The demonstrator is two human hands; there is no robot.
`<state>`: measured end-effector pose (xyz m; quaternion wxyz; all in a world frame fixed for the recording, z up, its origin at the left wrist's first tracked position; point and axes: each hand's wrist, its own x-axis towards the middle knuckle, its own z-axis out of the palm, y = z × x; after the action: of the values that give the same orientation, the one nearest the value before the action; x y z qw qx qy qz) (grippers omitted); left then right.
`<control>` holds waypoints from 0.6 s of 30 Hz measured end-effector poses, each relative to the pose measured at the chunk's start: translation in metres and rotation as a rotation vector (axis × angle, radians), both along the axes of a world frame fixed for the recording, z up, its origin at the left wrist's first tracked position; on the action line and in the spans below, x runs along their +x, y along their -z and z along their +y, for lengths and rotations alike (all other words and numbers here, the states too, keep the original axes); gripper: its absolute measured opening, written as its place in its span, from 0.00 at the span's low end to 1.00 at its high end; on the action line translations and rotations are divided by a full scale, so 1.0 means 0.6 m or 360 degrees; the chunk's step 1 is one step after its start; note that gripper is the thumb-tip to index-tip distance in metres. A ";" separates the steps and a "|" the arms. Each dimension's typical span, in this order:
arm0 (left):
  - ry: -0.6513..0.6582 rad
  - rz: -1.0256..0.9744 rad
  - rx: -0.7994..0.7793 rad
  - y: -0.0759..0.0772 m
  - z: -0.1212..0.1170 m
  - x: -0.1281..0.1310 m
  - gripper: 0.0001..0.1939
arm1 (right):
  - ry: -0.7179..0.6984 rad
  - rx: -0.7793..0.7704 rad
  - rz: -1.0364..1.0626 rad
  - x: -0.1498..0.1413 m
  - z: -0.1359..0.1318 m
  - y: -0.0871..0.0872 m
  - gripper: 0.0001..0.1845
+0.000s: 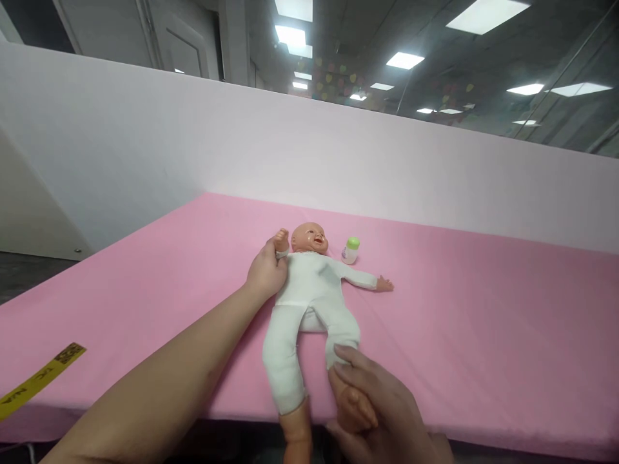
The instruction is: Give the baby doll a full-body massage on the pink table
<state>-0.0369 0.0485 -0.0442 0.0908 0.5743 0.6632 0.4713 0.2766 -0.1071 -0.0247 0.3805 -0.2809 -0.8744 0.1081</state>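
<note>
A baby doll point(312, 280) in a white cloth suit lies on its back on a pink-covered surface, head away from me and feet at the near edge. My left hand point(268, 270) is closed around the doll's arm on the left side, with the small doll hand sticking out above my fingers. Around the lower leg on the right, just above and beside the bare foot, my right hand point(387, 403) is wrapped. The doll's other arm stretches out to the right, and its other leg hangs over the near edge.
A small bottle point(351, 251) with a green cap stands right of the doll's head. Yellow tape point(43, 380) with black print lies at the left front. A white wall panel point(309, 148) rises behind the pink cover point(483, 322), with glass above it.
</note>
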 end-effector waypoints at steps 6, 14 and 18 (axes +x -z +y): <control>0.0218 0.0745 0.0035 -0.013 -0.016 0.034 0.38 | 0.0012 -0.0124 0.0047 -0.035 0.050 -0.040 0.28; 0.0407 0.1156 -0.0125 -0.013 -0.022 0.043 0.29 | 0.0002 -0.0520 -0.0001 -0.063 0.096 -0.028 0.25; 0.0446 0.1017 -0.0138 -0.015 -0.021 0.045 0.29 | 0.0034 -0.0535 -0.0022 -0.071 0.106 -0.026 0.24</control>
<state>-0.0099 0.0360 -0.0354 -0.0333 0.7738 0.5923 0.2220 0.2339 -0.0434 -0.0092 0.3233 -0.3505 -0.8436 0.2470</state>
